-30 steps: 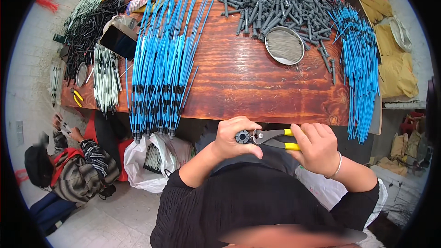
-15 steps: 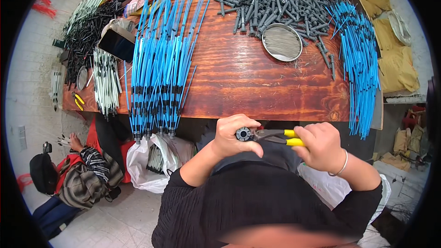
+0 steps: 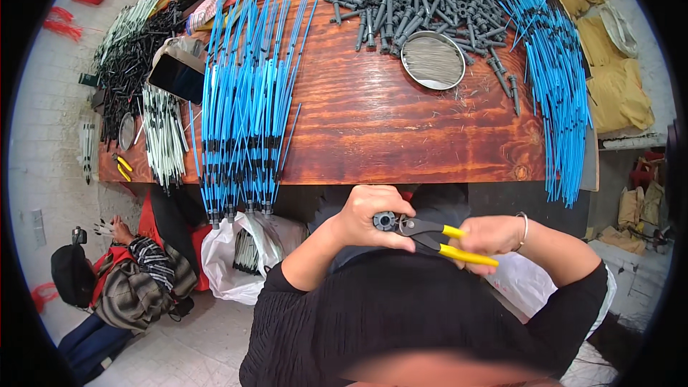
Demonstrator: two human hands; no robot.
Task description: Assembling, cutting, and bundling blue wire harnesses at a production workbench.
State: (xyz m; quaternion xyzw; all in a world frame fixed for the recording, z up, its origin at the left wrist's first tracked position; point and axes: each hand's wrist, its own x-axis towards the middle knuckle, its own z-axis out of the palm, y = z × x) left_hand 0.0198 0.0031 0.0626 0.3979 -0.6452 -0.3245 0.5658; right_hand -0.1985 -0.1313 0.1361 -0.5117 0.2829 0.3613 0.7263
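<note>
Far left, blue rods (image 3: 247,111) lie fanned on the counter (image 3: 365,129), their lower ends poking past its front edge. Moving right: left hand (image 3: 369,216) closed round a grey fitting (image 3: 384,221), toothed end up, just off the counter's front edge, before the torso. For steadiness, I'd keep that thumb and forefinger low on the barrel, clear of the nose. Next, yellow-handled pliers (image 3: 428,233), nose right at the fitting's side, handles splayed (whether they bite anything is too small to tell). Judgement: seat the nose squarely before squeezing; a slanted bite may slip or mar the rim. Beyond, on the counter, a round dish (image 3: 437,88) of thin metal pins, near enough for easy reach. Then right hand (image 3: 489,235), gripping the handles, lower one jutting past the fingers; both handles within the palm should give a more even squeeze.
</note>
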